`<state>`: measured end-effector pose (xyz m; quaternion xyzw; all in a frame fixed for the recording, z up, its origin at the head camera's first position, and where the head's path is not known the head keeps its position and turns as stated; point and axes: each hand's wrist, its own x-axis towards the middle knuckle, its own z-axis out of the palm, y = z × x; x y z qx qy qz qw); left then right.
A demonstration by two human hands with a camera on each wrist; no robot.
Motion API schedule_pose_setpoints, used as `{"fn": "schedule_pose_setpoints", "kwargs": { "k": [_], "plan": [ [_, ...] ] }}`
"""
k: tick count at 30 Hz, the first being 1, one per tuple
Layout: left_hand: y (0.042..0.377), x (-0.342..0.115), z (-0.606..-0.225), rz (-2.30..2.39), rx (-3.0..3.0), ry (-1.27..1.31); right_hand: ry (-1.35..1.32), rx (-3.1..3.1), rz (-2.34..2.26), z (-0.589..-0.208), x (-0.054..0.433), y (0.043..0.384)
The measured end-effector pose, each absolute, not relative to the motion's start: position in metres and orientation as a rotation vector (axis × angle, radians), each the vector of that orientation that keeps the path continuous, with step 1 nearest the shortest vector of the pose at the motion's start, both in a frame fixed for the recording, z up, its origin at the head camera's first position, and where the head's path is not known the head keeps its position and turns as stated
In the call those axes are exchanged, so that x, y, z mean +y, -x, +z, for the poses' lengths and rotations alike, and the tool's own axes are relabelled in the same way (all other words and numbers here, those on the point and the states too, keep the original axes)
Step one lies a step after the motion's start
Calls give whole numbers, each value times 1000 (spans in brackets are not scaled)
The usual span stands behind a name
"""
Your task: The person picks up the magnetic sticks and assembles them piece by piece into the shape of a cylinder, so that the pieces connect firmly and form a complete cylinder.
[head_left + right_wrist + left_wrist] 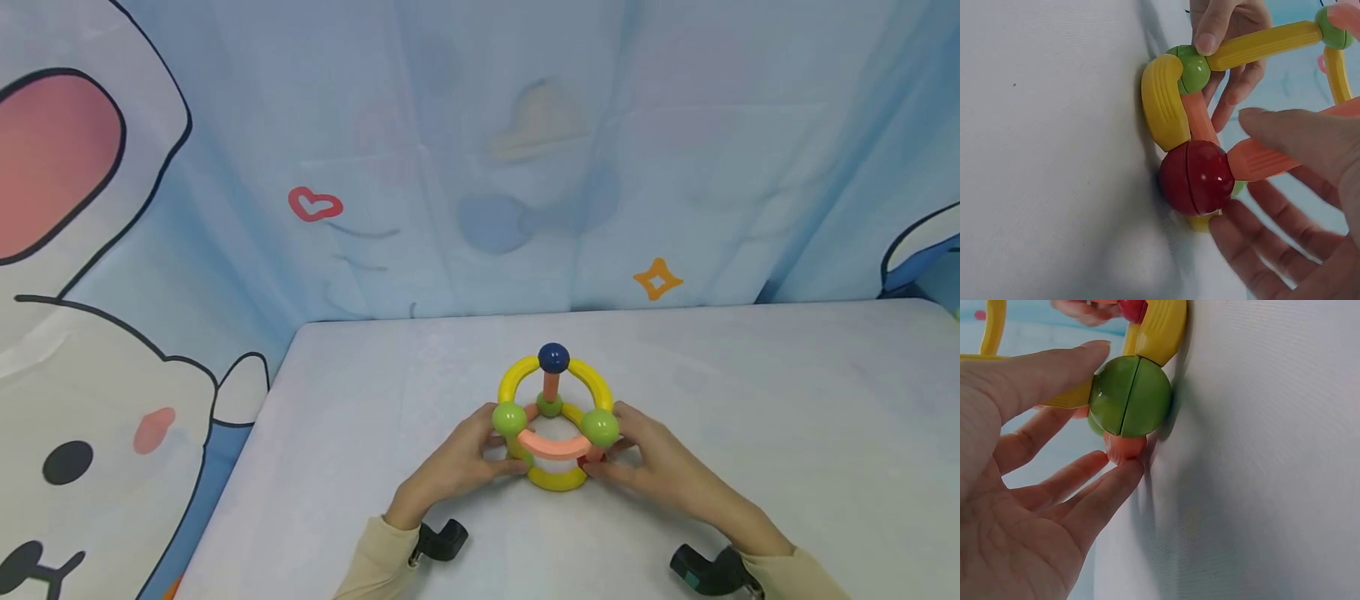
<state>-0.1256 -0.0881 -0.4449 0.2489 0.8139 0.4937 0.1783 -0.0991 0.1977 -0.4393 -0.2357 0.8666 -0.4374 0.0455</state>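
A ball-and-rod construction toy (556,482) stands on the table, built from yellow and orange rods joined by coloured balls. At its top sits a dark blue ball (553,357) on an upright orange rod, with yellow curved rods arching to either side. My left hand (467,456) holds its left side; in the left wrist view the thumb lies by a green ball (1130,397) and the fingertips meet an orange rod (1124,447). Opposite, my right hand (651,460) holds the lower right corner, thumb and fingers around the part by the red ball (1196,177).
The white-covered table (787,400) extends on both sides of the toy. Behind it hangs a light blue curtain (420,100) with cartoon prints. A black wrist camera (442,540) is worn on the left wrist, another black camera (708,571) on the right.
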Motion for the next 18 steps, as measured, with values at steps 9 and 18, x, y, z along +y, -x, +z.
{"fn": "schedule_pose_setpoints", "kwargs": {
  "k": [9,18],
  "plan": [
    [120,-91,-438,1393,2293,-778,870,2782,-1377,-437,193,94],
    [119,-89,-436,1388,2305,-826,863,2726,-1455,-436,195,89]
  ]
}}
